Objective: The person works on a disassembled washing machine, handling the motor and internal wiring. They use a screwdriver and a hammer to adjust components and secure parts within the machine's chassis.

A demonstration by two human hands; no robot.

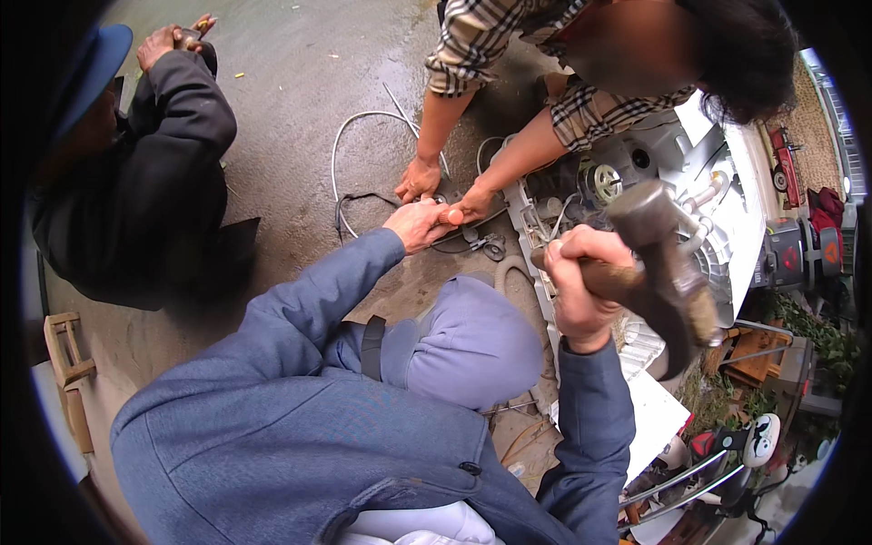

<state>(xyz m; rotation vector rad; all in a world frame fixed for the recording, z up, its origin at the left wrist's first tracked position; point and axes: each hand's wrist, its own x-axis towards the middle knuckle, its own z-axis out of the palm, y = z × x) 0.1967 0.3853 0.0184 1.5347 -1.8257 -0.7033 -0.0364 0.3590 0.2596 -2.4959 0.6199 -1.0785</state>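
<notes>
My right hand (586,277) is closed round the wooden handle of a hammer (647,213), raised over the right side. The hammer's heavy metal head is worn and brownish. Lower down, near the ground, my left hand (415,225) grips an orange-handled tool (451,216), whose round butt end faces up; its shaft is hidden. Right beside it, a co-worker in a checked shirt presses both hands, the left-side one (420,179) and the right-side one (474,202), around a small part that I cannot make out. Grey and black cables (338,173) trail from that spot.
An opened white machine, seemingly a washing machine, with a pulley (601,182) lies at right. My bent knee (477,345) is close below the work. Another person in a dark jacket (145,173) crouches left. A wooden stool (69,350) and a grey-black machine (788,254) stand at the sides.
</notes>
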